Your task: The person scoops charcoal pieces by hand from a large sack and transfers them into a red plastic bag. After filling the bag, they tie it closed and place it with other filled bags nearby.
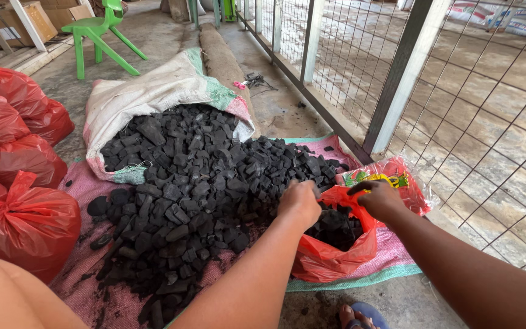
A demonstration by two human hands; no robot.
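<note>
A big heap of black charcoal lumps [196,183] spills from a white woven sack [147,91] onto a pink mat [86,183]. My left hand [301,202] rests on the heap's right edge, fingers curled over some lumps beside a red plastic bag [327,259]. My right hand [377,198] grips that bag's rim and holds it open. Charcoal [336,225] lies inside the bag.
Several tied, full red bags [19,158] stand at the left. A packet of red bags [400,176] lies behind my right hand. A wire mesh fence [458,91] runs along the right. A green plastic chair [101,33] and cardboard boxes [38,21] stand at the back.
</note>
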